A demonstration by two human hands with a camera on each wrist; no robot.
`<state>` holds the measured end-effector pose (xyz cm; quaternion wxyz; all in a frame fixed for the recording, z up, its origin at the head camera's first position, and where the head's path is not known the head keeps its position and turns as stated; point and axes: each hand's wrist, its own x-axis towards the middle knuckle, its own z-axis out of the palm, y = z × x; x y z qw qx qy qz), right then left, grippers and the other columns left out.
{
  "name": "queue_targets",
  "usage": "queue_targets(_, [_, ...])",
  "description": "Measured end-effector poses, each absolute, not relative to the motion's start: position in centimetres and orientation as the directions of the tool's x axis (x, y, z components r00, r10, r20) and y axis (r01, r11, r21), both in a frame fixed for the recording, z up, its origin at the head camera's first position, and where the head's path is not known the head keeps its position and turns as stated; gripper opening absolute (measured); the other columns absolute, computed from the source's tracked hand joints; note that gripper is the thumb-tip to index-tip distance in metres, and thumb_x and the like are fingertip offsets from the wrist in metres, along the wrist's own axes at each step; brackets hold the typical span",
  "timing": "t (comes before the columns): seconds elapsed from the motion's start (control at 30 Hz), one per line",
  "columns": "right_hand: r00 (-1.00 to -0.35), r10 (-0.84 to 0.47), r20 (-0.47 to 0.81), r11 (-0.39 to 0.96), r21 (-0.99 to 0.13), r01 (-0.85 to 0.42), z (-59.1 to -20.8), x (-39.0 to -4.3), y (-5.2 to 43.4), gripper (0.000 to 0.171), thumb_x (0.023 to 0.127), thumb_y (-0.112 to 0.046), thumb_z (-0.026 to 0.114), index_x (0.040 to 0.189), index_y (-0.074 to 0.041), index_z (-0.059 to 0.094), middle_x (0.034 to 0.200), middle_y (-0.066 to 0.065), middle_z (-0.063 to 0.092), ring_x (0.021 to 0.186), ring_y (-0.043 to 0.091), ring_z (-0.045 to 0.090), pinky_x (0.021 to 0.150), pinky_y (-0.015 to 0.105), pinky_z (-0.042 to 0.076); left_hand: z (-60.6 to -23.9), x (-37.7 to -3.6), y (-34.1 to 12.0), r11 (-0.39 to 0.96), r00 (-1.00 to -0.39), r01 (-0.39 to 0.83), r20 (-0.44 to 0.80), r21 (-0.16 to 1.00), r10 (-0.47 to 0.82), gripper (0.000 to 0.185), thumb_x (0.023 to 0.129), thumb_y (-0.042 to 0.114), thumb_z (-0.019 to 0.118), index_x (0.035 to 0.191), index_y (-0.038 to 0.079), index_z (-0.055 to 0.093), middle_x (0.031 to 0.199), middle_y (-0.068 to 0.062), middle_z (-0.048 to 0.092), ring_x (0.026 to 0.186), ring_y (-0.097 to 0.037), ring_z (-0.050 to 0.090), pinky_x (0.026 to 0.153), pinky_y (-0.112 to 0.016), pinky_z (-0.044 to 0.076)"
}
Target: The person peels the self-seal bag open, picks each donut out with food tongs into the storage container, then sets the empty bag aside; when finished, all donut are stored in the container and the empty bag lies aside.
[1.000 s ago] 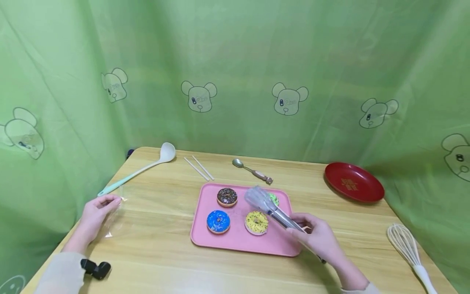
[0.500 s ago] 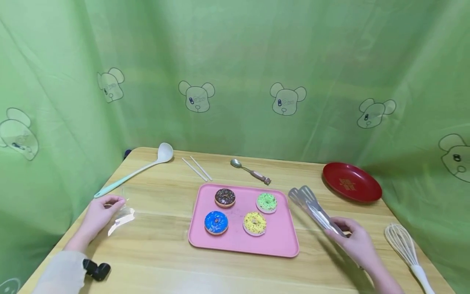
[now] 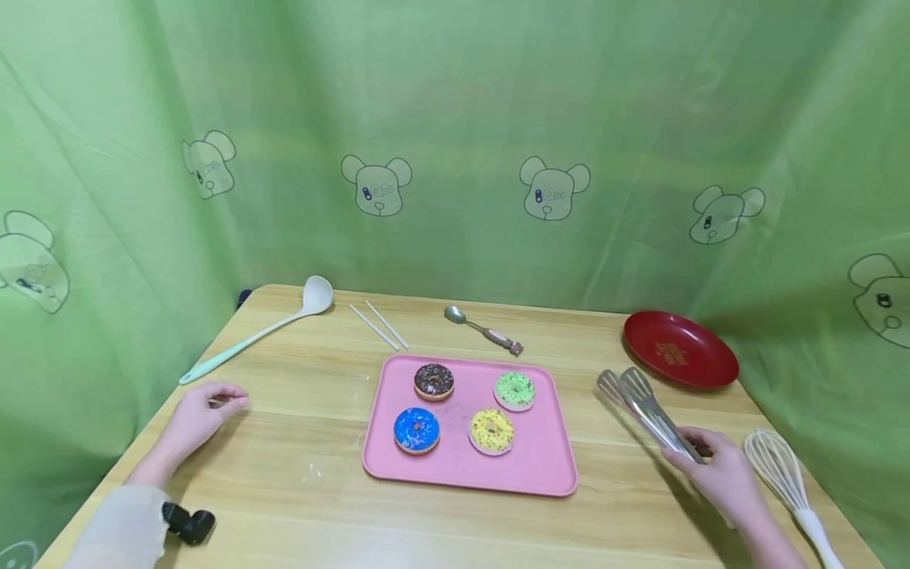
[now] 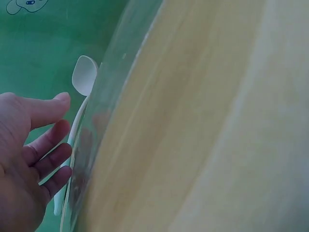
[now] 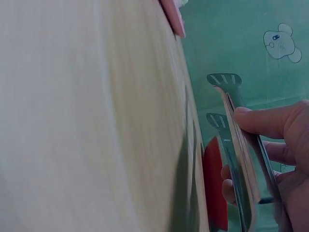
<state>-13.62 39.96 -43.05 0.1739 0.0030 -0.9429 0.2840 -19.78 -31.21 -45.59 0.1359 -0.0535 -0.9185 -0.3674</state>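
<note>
1. So, left of the pink tray point(image 3: 547, 466), the left hand point(image 3: 195, 419) rests on the counter point(image 3: 298, 490), fingers relaxed, holding nothing.
2. Four donuts sit on the tray.
3. Right of the tray, the right hand point(image 3: 718, 474) grips the metal tongs point(image 3: 643, 407) by their handles, tips angled clear of the donuts.

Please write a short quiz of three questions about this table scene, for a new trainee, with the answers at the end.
1. True or false: the right hand holds the whisk.
2. How many doughnuts lie on the pink tray?
3. Which thing lies nearest to the left hand? A) red plate B) ladle C) spoon

Key
1. False: it holds the metal tongs.
2. Four.
3. B.
</note>
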Motion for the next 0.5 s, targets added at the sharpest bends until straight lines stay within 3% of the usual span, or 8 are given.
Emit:
queue_targets(0.13, [-0.943, 0.082, 0.321, 0.848, -0.520, -0.103, -43.4, -13.7, 40.6, 0.048, 0.077, -0.018, 0.077, 0.110, 0.011, 0.058, 0.101, 0.030, 0.060, 0.083, 0.030, 0.058, 0.061, 0.018, 0.044, -45.4, -19.7, -31.3, 0.708, -0.966, 0.184, 0.258, 0.682, 0.003, 0.024, 0.089, 0.020, 0.064, 0.101, -0.001, 0.066, 0.099, -0.017, 0.064, 0.087, -0.024, 0.058, 0.071, -0.021, 0.047])
queue_targets(0.2, [-0.942, 0.082, 0.325, 0.858, -0.504, -0.100, -43.5, -13.8, 40.8, 0.048, 0.077, -0.018, 0.076, 0.110, 0.012, 0.057, 0.101, 0.031, 0.058, 0.083, 0.034, 0.056, 0.061, 0.023, 0.044, -45.3, -19.6, -31.4, 0.701, -0.969, 0.181, 0.248, 0.689, 0.007, 0.027, 0.091, 0.022, 0.062, 0.103, -0.002, 0.065, 0.102, -0.018, 0.064, 0.088, -0.024, 0.058, 0.071, -0.020, 0.046])
queue_targets(0.37, [-0.936, 0.061, 0.346, 0.883, -0.456, -0.111, -43.8, -14.3, 41.2, 0.048, 0.073, -0.012, 0.078, 0.106, 0.014, 0.057, 0.093, 0.029, 0.059, 0.079, 0.034, 0.055, 0.060, 0.034, 0.043, -45.0, -19.4, -31.4, 0.695, -0.965, 0.198, 0.261, 0.692, 0.015, 0.033, 0.093, 0.024, 0.059, 0.110, -0.004, 0.062, 0.105, -0.019, 0.063, 0.089, -0.020, 0.058, 0.072, -0.017, 0.045])
queue_targets(0.5, [-0.967, 0.058, 0.247, 0.886, -0.459, -0.064, -43.8, -14.4, 41.4, 0.056, 0.074, -0.015, 0.078, 0.111, 0.016, 0.051, 0.089, 0.029, 0.059, 0.077, 0.036, 0.057, 0.064, 0.044, 0.048, -44.8, -19.4, -31.1, 0.699, -0.952, 0.236, 0.305, 0.675, 0.026, 0.033, 0.093, 0.022, 0.058, 0.114, -0.004, 0.059, 0.102, -0.016, 0.064, 0.087, -0.005, 0.054, 0.074, -0.014, 0.044])
